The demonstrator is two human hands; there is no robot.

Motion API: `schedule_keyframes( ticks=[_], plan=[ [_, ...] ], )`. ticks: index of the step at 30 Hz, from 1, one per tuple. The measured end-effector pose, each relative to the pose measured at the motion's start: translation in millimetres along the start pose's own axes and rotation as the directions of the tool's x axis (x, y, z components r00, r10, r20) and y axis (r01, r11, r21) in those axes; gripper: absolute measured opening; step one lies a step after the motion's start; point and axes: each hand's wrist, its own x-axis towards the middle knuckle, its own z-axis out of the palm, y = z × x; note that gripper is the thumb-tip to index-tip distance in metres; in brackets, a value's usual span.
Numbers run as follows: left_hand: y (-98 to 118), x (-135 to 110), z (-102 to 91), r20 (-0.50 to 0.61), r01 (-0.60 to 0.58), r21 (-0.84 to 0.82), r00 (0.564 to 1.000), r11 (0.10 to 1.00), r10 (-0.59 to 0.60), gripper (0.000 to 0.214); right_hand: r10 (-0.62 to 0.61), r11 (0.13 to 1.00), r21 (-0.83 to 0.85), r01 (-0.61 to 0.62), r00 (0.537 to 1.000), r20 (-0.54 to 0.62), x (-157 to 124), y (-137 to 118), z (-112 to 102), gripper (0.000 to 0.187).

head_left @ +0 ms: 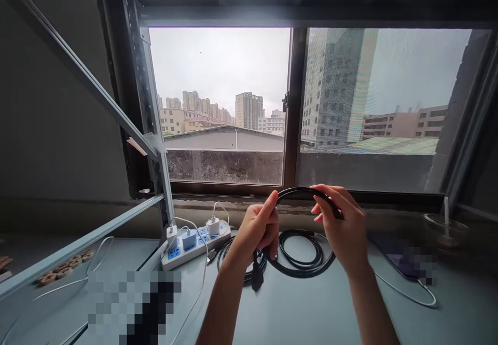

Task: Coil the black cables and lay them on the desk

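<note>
The black cable looks partly coiled: the left hand is closed around several gathered loops low over the desk, plug end dangling, while the right hand pinches a raised arc not yet folded in

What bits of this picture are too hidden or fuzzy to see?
- Head view: a blurred patch covers whatever lies on the table at near left.
- Head view: blur hides part of the phone.
- Head view: the left hand and right hand cover parts of the black cable.
- Head view: small brown things, far left, are too small to name.
</note>
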Motion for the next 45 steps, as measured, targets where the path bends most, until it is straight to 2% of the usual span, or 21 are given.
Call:
schedule_keyframes(
  ticks=[3, 7, 11, 16, 19, 22, 25, 27, 30, 33, 36, 38, 39, 42, 45],
  plan=[
    [-2, 1, 5.1, 0.028, -0.001, -0.050, 1.000, 0.999, 0.002, 0.063, 0.016, 0.996, -0.084, -0.016, 1.000, 0.004, 3, 8, 0, 0.016],
    [1, -1, -1.7, -0.096, -0.060, -0.018, 0.994, 0.998, 0.058, 0.062, 0.080, 0.991, -0.106, -0.075, 0.996, 0.043, 2, 10, 0, 0.038],
    [11, -9, -14.4, -0.182, -0.173, 0.036, 0.967, 0.984, 0.176, 0.061, 0.135, 0.988, -0.088, -0.127, 0.987, 0.084, -3, -2, 5, 0.027],
    [13, -17, -24.4, -0.113, -0.278, 0.045, 0.953, 0.960, 0.281, 0.061, 0.078, 0.995, -0.076, -0.069, 0.989, 0.122, -5, -9, 9, 0.042],
    [10, -16, -26.2, -0.057, -0.322, 0.081, 0.943, 0.943, 0.327, 0.061, 0.029, 0.998, -0.062, -0.020, 0.990, 0.139, -2, -7, 5, 0.041],
    [7, -11, -25.2, -0.152, -0.350, 0.135, 0.917, 0.927, 0.369, 0.057, 0.067, 0.996, -0.060, -0.060, 0.991, 0.112, -1, -10, -1, 0.027],
    [6, -8, -25.0, -0.298, -0.383, 0.166, 0.859, 0.909, 0.416, 0.057, 0.171, 0.985, -0.040, -0.168, 0.982, 0.080, -2, -20, -7, 0.023],
    [6, -8, -26.7, -0.319, -0.391, 0.170, 0.847, 0.905, 0.426, 0.060, 0.222, 0.975, -0.035, -0.219, 0.971, 0.089, -3, -28, -9, 0.024],
    [8, -10, -30.7, -0.314, -0.370, 0.159, 0.860, 0.915, 0.402, 0.061, 0.269, 0.963, -0.010, -0.271, 0.952, 0.146, -4, -38, -11, 0.025],
    [8, -11, -31.3, -0.315, -0.355, 0.126, 0.871, 0.926, 0.377, 0.065, 0.327, 0.923, 0.122, -0.364, 0.912, 0.248, -6, -42, -9, 0.030],
    [7, -7, -25.6, -0.272, -0.352, 0.074, 0.893, 0.933, 0.358, 0.069, 0.340, 0.768, 0.358, -0.530, 0.813, 0.473, -10, -47, -7, 0.038],
    [6, -3, -20.0, -0.238, -0.327, 0.039, 0.915, 0.944, 0.327, 0.070, 0.280, 0.645, 0.456, -0.613, 0.745, 0.605, -12, -50, -7, 0.045],
    [4, 0, -17.4, -0.230, -0.310, 0.033, 0.923, 0.950, 0.309, 0.070, 0.255, 0.616, 0.477, -0.628, 0.731, 0.633, -12, -51, -8, 0.047],
    [1, 6, -12.3, -0.272, -0.267, 0.104, 0.919, 0.958, 0.286, 0.066, 0.252, 0.656, 0.463, -0.596, 0.751, 0.610, -9, -46, -9, 0.043],
    [-2, 12, -12.5, -0.365, -0.238, 0.208, 0.881, 0.949, 0.301, 0.062, 0.317, 0.705, 0.412, -0.578, 0.775, 0.546, -2, -32, -10, 0.050]
  ],
)
